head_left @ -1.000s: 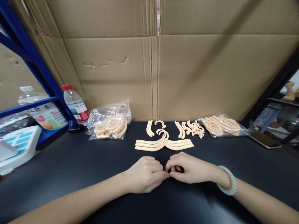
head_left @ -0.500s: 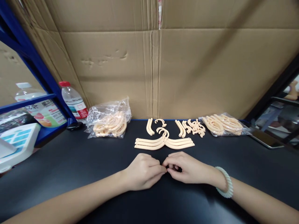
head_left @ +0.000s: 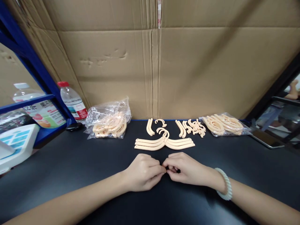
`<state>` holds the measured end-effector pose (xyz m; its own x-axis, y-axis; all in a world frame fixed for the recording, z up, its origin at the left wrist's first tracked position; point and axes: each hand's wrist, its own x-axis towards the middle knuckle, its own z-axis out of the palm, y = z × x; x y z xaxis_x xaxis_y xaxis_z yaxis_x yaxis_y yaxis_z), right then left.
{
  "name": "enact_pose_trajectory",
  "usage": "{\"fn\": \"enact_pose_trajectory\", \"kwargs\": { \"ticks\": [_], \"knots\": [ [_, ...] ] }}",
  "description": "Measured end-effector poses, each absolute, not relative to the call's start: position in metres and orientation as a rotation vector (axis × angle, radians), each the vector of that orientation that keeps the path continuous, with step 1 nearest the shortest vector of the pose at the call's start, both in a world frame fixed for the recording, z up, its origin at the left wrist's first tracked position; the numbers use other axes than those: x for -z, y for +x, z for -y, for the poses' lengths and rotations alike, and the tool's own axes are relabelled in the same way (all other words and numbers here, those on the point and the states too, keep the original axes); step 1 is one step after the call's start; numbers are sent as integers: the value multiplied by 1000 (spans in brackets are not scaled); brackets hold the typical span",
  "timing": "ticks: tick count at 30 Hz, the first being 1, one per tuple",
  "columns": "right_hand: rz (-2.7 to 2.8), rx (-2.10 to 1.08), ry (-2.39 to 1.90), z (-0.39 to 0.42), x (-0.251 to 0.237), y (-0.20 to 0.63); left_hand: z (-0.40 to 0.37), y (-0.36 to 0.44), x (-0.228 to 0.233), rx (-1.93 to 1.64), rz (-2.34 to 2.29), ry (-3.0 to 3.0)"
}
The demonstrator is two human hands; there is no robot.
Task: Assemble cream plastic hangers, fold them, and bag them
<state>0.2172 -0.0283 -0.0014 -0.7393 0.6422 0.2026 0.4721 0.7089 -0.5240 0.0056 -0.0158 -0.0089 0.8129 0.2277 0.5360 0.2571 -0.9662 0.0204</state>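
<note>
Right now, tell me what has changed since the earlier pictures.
The left hand and right hand have shifted slightly left together, fingers still meeting. Nothing was visibly taken up or let go. The stacked hangers, loose pieces, left bag and right bag stayed put.

Tip to tip, right here!
Left hand (head_left: 145, 172) curls knuckles-up, right hand (head_left: 187, 168) bends loosely, forearms (head_left: 93, 197) slanting inward.

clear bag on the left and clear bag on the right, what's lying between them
In the head view, curved strips, hook-shaped pieces, more curved strips and a small-piece pile; the hanger-shaped stack lies slightly nearer the camera.
</note>
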Motion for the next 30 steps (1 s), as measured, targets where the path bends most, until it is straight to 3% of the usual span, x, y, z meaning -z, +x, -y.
{"fn": "enact_pose_trajectory", "kwargs": {
  "ticks": [30],
  "knots": [
    [2498, -530, -721, 35, -5, 214, 18, 4, 4, 931, 199, -2760]
  ]
}}
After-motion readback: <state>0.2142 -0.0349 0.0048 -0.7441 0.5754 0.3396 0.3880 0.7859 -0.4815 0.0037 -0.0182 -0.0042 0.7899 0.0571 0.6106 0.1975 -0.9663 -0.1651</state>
